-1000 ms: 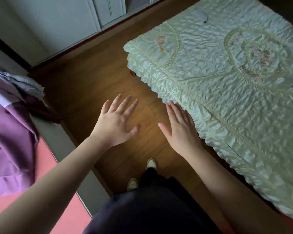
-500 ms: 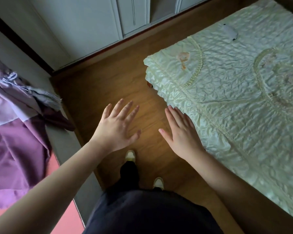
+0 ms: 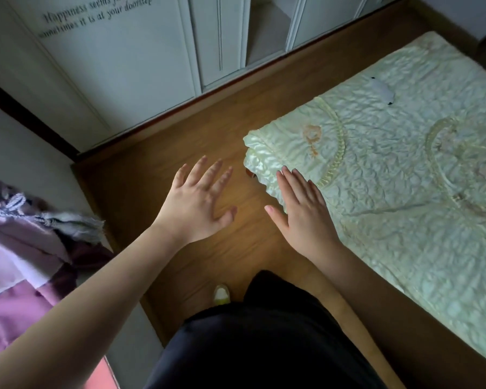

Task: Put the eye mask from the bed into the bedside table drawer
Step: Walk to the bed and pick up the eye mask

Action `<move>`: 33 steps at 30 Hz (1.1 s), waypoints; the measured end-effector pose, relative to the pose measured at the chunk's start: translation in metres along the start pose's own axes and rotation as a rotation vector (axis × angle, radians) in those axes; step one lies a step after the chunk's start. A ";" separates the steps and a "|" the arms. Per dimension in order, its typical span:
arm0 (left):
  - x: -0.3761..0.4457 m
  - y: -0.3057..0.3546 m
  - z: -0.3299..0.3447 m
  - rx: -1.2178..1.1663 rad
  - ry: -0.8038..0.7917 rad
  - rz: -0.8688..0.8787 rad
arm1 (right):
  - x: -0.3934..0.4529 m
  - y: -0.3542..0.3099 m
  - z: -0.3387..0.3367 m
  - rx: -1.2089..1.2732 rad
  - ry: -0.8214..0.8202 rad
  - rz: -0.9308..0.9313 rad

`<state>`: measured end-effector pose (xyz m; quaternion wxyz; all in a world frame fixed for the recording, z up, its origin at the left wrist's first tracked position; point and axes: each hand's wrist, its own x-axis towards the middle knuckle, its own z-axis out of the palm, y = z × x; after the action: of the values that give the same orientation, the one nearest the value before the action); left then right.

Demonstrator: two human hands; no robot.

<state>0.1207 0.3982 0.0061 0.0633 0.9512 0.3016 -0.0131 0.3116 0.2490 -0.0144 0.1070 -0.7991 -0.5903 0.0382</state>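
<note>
A pale eye mask (image 3: pixel 381 89) with dark ends lies on the far part of the bed (image 3: pixel 404 192), which wears a cream quilted satin cover. My left hand (image 3: pixel 198 203) hovers palm down over the wooden floor, fingers spread, holding nothing. My right hand (image 3: pixel 303 211) is also flat with fingers apart, over the near corner of the bed, well short of the eye mask. No bedside table or drawer is in view.
White wardrobe doors (image 3: pixel 141 60) with lettering line the far wall. Purple and grey cloth (image 3: pixel 26 242) is heaped on the left over a pink surface. A strip of wooden floor (image 3: pixel 157 164) runs between wardrobe, bed and the heap. My dark trousers and one shoe (image 3: pixel 221 294) show below.
The view has shifted forward and left, so the bed corner and eye mask now sit further right and lower. Both hands stay flat and apart; my right hand now overlaps the bed corner.
</note>
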 end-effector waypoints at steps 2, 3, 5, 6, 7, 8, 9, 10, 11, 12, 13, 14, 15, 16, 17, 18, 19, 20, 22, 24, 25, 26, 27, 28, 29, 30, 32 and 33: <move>0.026 -0.011 -0.004 -0.004 0.003 0.002 | 0.025 0.005 0.002 0.000 0.025 0.009; 0.040 -0.016 -0.006 -0.005 0.002 0.005 | 0.037 0.008 0.004 0.002 0.031 0.009; 0.069 -0.026 -0.008 -0.004 -0.002 0.005 | 0.061 0.016 0.010 0.014 0.038 0.009; 0.084 -0.030 -0.009 -0.002 -0.005 0.005 | 0.075 0.022 0.014 0.019 0.042 0.007; 0.099 -0.034 -0.009 0.002 -0.009 0.006 | 0.089 0.028 0.017 0.022 0.045 0.009; 0.115 -0.037 -0.009 0.005 -0.014 0.004 | 0.104 0.036 0.020 0.025 0.044 0.016; 0.131 -0.041 -0.010 0.006 -0.025 -0.002 | 0.120 0.044 0.021 0.023 0.042 0.026; 0.147 -0.045 -0.013 0.006 -0.039 -0.013 | 0.136 0.052 0.022 0.017 0.041 0.038; 0.162 -0.049 -0.016 0.004 -0.050 -0.031 | 0.153 0.059 0.021 0.012 0.041 0.047; 0.176 -0.054 -0.020 0.000 -0.055 -0.053 | 0.169 0.065 0.019 0.012 0.040 0.055; 0.188 -0.057 -0.023 -0.001 -0.055 -0.071 | 0.184 0.071 0.017 0.016 0.038 0.060; 0.200 -0.061 -0.027 0.002 -0.052 -0.081 | 0.199 0.075 0.016 0.023 0.034 0.055; 0.211 -0.065 -0.030 0.010 -0.051 -0.083 | 0.213 0.078 0.016 0.031 0.028 0.043; 0.222 -0.069 -0.033 0.021 -0.053 -0.081 | 0.226 0.080 0.016 0.040 0.018 0.030; 0.232 -0.072 -0.035 0.031 -0.060 -0.082 | 0.239 0.082 0.015 0.053 0.006 0.021; 0.242 -0.076 -0.038 0.036 -0.067 -0.086 | 0.250 0.083 0.015 0.067 -0.005 0.015; 0.252 -0.080 -0.040 0.037 -0.072 -0.091 | 0.261 0.085 0.016 0.079 -0.011 0.013; 0.262 -0.084 -0.041 0.038 -0.078 -0.093 | 0.272 0.087 0.016 0.087 -0.015 0.014; 0.285 -0.093 -0.044 0.042 -0.090 -0.083 | 0.294 0.091 0.017 0.094 -0.015 0.021; 0.309 -0.103 -0.047 0.031 -0.100 -0.082 | 0.316 0.097 0.017 0.086 0.007 0.037; 0.322 -0.110 -0.048 0.027 -0.100 -0.083 | 0.328 0.099 0.017 0.082 0.026 0.048; 0.335 -0.117 -0.048 0.032 -0.099 -0.078 | 0.340 0.102 0.017 0.080 0.040 0.058; 0.348 -0.124 -0.049 0.041 -0.096 -0.070 | 0.352 0.104 0.018 0.080 0.044 0.067; 0.361 -0.132 -0.048 0.043 -0.090 -0.063 | 0.364 0.105 0.019 0.083 0.043 0.078; 0.374 -0.140 -0.047 0.032 -0.078 -0.057 | 0.376 0.107 0.022 0.087 0.041 0.088; 0.388 -0.149 -0.046 0.017 -0.065 -0.050 | 0.389 0.108 0.025 0.089 0.036 0.095; 0.414 -0.168 -0.044 -0.007 -0.041 -0.019 | 0.417 0.108 0.031 0.080 0.017 0.108; 0.427 -0.179 -0.043 -0.009 -0.033 0.004 | 0.431 0.108 0.034 0.068 0.006 0.117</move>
<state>0.3664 0.7927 0.0012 0.0724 0.9512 0.2987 -0.0271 0.5351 0.6334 -0.0425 0.1337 -0.8283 -0.5406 0.0620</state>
